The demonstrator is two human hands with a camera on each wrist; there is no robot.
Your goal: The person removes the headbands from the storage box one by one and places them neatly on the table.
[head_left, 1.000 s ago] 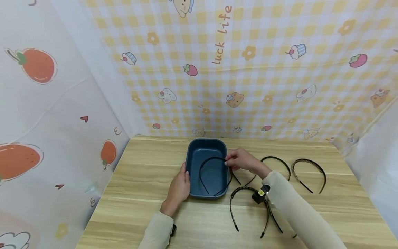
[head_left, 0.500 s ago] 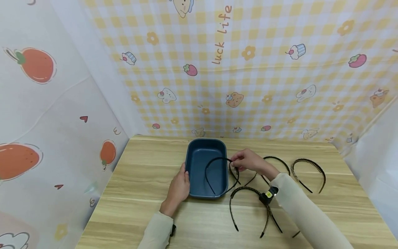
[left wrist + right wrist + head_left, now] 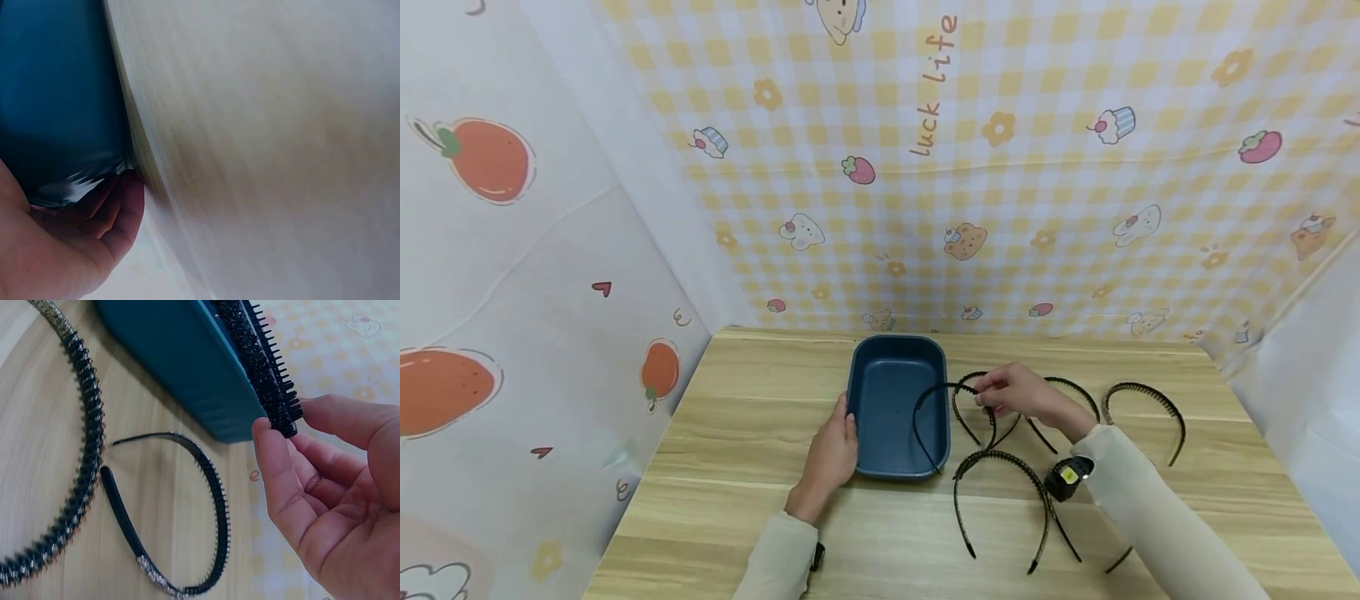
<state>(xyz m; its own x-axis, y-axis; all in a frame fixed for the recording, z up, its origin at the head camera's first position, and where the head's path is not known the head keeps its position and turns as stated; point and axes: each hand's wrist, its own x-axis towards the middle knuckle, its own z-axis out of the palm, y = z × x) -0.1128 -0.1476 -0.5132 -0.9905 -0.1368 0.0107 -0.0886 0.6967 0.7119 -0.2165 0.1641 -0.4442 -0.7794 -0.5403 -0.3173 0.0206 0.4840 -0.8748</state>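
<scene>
Pinched between my right thumb and fingers, a black glittery headband (image 3: pixel 919 408) with comb teeth hangs over the right rim of the dark blue rectangular box (image 3: pixel 898 476). The right wrist view shows my right hand (image 3: pixel 337 481) gripping one side of this headband (image 3: pixel 265 378). My left hand (image 3: pixel 831 446) holds the box's left side, its fingers (image 3: pixel 131 209) curled against the wall in the left wrist view. Just under my right hand, another headband (image 3: pixel 962 421) lies on the table. Nearer me rests a headband with coiled ridges (image 3: pixel 996 454).
Right of my right hand lie further headbands, one behind the wrist (image 3: pixel 1078 390) and one farther right (image 3: pixel 1150 390). My right sleeve (image 3: pixel 1157 508) partly covers others. A patterned cloth (image 3: pixel 925 208) hangs behind the wooden table (image 3: pixel 760 400).
My right hand has moved right and slightly toward me, taking the held headband from over the box's middle to its right rim. My left hand and the box have stayed put.
</scene>
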